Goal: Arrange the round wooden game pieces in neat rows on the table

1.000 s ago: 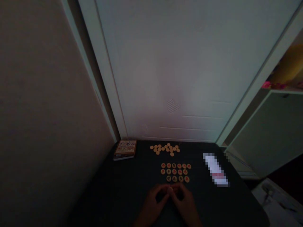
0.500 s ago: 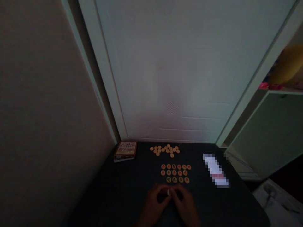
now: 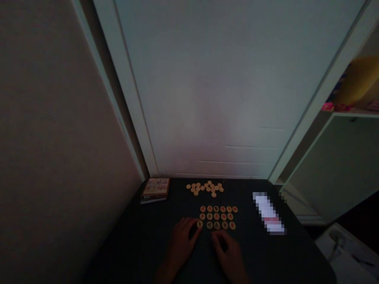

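Observation:
Several round wooden game discs with red or dark marks lie face up in three rows [image 3: 218, 217] on a dark table [image 3: 142, 244]. My left hand [image 3: 182, 242] reaches to the left end of the nearest row, its fingertips pinched on one disc [image 3: 199, 224] there. My right hand [image 3: 226, 248] rests on the table just below that row, fingers curled, with nothing visible in it. A loose heap of plain face-down discs [image 3: 205, 187] sits farther back near the wall.
A small printed box [image 3: 156, 188] lies at the table's back left corner. A white blurred-out oblong [image 3: 269, 213] lies at the right. A pale door and wall stand behind the table; shelving with coloured items [image 3: 352, 94] is on the right. The scene is very dim.
Both hands were together over one disc near the table's front. Now they have parted: the left hand has carried the disc up to the left end of the nearest row.

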Available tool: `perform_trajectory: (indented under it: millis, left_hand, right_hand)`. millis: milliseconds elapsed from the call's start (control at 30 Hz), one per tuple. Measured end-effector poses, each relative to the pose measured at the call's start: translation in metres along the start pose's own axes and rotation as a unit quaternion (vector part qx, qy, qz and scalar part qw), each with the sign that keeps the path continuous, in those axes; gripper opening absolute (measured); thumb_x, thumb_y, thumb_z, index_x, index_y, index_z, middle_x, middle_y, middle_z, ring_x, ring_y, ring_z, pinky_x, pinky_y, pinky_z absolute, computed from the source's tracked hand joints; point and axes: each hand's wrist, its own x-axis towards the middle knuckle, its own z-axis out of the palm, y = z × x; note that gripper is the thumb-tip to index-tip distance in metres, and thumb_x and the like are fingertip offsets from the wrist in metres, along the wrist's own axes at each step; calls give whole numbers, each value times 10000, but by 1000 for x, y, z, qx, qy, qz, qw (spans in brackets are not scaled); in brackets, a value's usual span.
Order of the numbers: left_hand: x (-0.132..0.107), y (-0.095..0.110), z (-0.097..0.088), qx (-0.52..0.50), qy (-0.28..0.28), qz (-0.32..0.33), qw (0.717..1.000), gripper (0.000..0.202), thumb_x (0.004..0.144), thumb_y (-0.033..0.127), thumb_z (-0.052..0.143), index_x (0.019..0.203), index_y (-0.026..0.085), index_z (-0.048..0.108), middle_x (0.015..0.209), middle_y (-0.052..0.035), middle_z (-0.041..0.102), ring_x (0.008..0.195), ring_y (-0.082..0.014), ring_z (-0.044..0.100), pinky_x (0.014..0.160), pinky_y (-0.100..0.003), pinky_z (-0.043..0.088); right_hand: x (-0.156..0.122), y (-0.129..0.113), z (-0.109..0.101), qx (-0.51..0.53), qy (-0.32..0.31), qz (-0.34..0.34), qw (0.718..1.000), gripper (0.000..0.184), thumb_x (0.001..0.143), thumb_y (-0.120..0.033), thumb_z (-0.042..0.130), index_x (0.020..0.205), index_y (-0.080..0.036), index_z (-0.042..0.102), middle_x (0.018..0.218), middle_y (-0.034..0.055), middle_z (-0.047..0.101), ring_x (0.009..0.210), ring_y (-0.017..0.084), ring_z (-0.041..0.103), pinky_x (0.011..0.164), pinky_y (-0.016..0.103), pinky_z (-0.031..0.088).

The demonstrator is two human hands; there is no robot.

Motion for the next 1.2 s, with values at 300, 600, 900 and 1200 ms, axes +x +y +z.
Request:
perform_trajectory:
  millis: [300,600,900,1200]
  left_hand:
    - [1,-1,4,72,-20,30,997,223,947,367,593,1132,317,706,1109,-37,710,1088,-270,622,946,-446,476]
    - [-1,-8,9,63,0,33,997,298,935,355,613,1228,319,654,1152,-41,703,1093,-263,624,960,-439,477]
    - [-2,-3,4,14,22,36,999,124,942,312,594,1010,263,685,1025,-32,740,1006,-247,668,973,-446,474]
    - [-6,-3,6,-87,9,-43,995,221,948,374,534,954,248,715,895,-29,775,824,-207,720,771,-293,546]
  right_hand:
    - [1,2,1,-3,-1,-1,1000,345,932,-497,544,898,-213,737,852,52,770,800,215,709,735,250,512]
    - [0,-2,0,-9,-6,6,1000,354,939,-499,536,896,-208,732,853,47,762,796,207,701,728,246,501]
    - [13,1,-20,74,59,62,994,437,896,-600,544,905,-195,707,744,26,711,712,203,675,644,255,530]
    - [142,-11,-66,-134,5,-46,990,229,827,-329,634,998,-206,725,1003,80,753,927,243,689,858,343,520]
